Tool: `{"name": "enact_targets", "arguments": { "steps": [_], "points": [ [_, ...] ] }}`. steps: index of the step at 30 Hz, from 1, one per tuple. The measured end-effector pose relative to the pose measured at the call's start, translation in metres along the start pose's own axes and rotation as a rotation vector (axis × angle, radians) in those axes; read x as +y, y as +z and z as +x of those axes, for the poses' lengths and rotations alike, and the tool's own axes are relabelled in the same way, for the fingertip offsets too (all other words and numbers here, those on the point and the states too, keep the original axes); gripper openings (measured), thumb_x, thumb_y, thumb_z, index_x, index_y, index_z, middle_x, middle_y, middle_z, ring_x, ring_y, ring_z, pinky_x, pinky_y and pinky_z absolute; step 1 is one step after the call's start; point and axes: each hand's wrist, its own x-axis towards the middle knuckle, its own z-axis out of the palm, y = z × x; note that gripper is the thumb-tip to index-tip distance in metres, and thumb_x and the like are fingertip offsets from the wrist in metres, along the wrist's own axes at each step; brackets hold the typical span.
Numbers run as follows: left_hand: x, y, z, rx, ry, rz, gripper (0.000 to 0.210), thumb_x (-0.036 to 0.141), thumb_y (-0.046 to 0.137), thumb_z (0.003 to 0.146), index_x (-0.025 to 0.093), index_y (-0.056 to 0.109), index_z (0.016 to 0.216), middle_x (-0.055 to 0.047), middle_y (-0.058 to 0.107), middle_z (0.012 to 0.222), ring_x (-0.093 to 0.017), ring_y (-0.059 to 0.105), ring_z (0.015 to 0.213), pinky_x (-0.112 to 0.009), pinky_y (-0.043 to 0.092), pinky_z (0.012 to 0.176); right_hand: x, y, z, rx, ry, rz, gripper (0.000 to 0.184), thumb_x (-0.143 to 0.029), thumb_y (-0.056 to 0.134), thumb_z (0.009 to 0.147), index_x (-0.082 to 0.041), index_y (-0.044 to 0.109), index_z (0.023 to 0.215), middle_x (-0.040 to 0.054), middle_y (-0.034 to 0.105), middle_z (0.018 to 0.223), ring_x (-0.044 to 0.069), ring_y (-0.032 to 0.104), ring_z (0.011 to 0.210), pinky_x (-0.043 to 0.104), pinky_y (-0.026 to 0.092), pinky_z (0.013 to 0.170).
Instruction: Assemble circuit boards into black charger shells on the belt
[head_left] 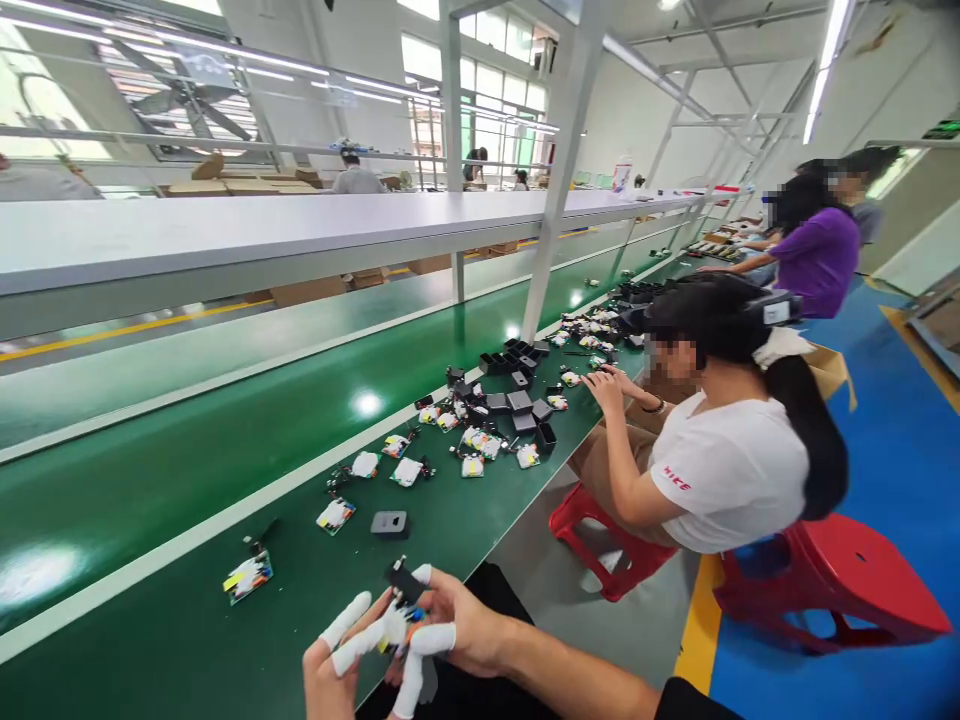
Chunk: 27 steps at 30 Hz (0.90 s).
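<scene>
Low in the head view, my left hand [330,665] and my right hand [469,625] come together around a small circuit board [394,632] with white, blue and orange parts. White finger cots cover several fingertips on both hands. A black piece [406,580] sticks up from the board, beside my right thumb and index finger. My fingers hide most of the board. On the green bench just beyond lies a dark grey plastic housing [390,524]. A similar board [249,577] with a yellow label and black wires rests to the left, and another board [335,515] lies behind.
More boards [407,472] and a pile of black housings [520,402] spread along the green bench [172,650]. A co-worker in a white shirt [720,470] sits at right on a red stool [615,560]. A second red stool [855,570] stands behind. A metal post [559,190] rises from the bench.
</scene>
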Motion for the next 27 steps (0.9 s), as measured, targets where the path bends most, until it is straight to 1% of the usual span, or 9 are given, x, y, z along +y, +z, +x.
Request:
{"name": "enact_targets", "arguments": {
  "steps": [4,7,9,11,14,17,21,24,27],
  "points": [
    [-0.009,0.016,-0.007,-0.065,0.033,-0.083,0.061,0.024,0.083,0.086,0.031,0.068,0.145,-0.013,0.069,0.143,-0.037,0.076,0.133,-0.054,0.073,0.104,-0.021,0.003,0.0,0.09,-0.058,-0.029,0.074,-0.057,0.108,0.065,-0.022,0.071,0.119,0.0042,0.078,0.1,0.015,0.071,0.073,0.028,0.06,0.068],
    [-0.014,0.029,-0.004,-0.117,0.03,-0.154,0.056,0.023,0.081,0.093,0.029,0.062,0.145,-0.014,0.065,0.144,-0.034,0.076,0.133,-0.054,0.07,0.108,-0.029,-0.003,-0.002,0.201,-0.122,-0.069,0.062,-0.059,0.105,0.07,-0.02,0.075,0.108,0.0027,0.074,0.091,0.015,0.067,0.073,0.029,0.059,0.067],
    [-0.021,0.036,0.002,-0.031,0.031,-0.108,0.037,0.025,0.08,0.096,0.026,0.065,0.13,-0.013,0.066,0.139,-0.033,0.075,0.131,-0.056,0.067,0.11,-0.035,-0.013,-0.004,0.252,-0.161,-0.074,0.055,-0.064,0.099,0.076,-0.021,0.077,0.102,0.001,0.071,0.083,0.015,0.062,0.067,0.028,0.056,0.063],
    [-0.03,0.043,0.01,0.098,0.0,0.033,0.029,0.03,0.081,0.097,0.025,0.066,0.121,-0.012,0.066,0.133,-0.034,0.071,0.129,-0.06,0.062,0.114,-0.043,-0.027,-0.006,0.3,-0.211,-0.084,0.051,-0.066,0.095,0.08,-0.021,0.077,0.096,-0.0007,0.067,0.075,0.015,0.059,0.062,0.028,0.053,0.059],
    [-0.044,0.049,0.025,0.134,-0.112,0.206,0.06,0.039,0.086,0.093,0.024,0.059,0.145,-0.016,0.058,0.144,-0.037,0.059,0.14,-0.064,0.054,0.121,-0.058,-0.052,-0.008,0.387,-0.281,-0.1,0.044,-0.061,0.095,0.082,-0.023,0.075,0.089,-0.0011,0.068,0.078,0.015,0.062,0.068,0.029,0.058,0.068],
    [-0.055,0.054,0.038,0.013,-0.166,0.222,0.089,0.043,0.089,0.091,0.027,0.041,0.165,-0.019,0.05,0.159,-0.038,0.049,0.151,-0.061,0.05,0.126,-0.068,-0.074,-0.004,0.439,-0.253,-0.11,0.039,-0.053,0.098,0.079,-0.024,0.077,0.095,0.0009,0.074,0.092,0.017,0.068,0.081,0.03,0.062,0.076],
    [-0.062,0.063,0.05,-0.087,-0.27,0.352,0.082,0.05,0.089,0.091,0.026,0.048,0.158,-0.017,0.059,0.146,-0.04,0.061,0.137,-0.059,0.053,0.117,-0.071,-0.087,0.0,0.468,-0.167,-0.1,0.04,-0.054,0.096,0.077,-0.025,0.077,0.098,0.0017,0.075,0.093,0.018,0.07,0.083,0.032,0.065,0.076],
    [-0.06,0.073,0.061,-0.043,-0.295,0.436,0.075,0.052,0.092,0.087,0.023,0.057,0.147,-0.017,0.066,0.134,-0.041,0.066,0.125,-0.057,0.055,0.107,-0.074,-0.086,0.001,0.474,-0.125,-0.087,0.037,-0.059,0.086,0.085,-0.025,0.074,0.095,0.0033,0.075,0.092,0.021,0.071,0.084,0.036,0.066,0.073],
    [-0.06,0.079,0.069,0.018,-0.289,0.331,0.06,0.039,0.091,0.087,0.024,0.061,0.137,-0.014,0.07,0.126,-0.036,0.069,0.118,-0.052,0.058,0.105,-0.078,-0.084,0.003,0.5,-0.13,-0.039,0.033,-0.06,0.076,0.096,-0.029,0.066,0.096,-0.0002,0.072,0.09,0.021,0.073,0.082,0.036,0.065,0.067]
  ]
}}
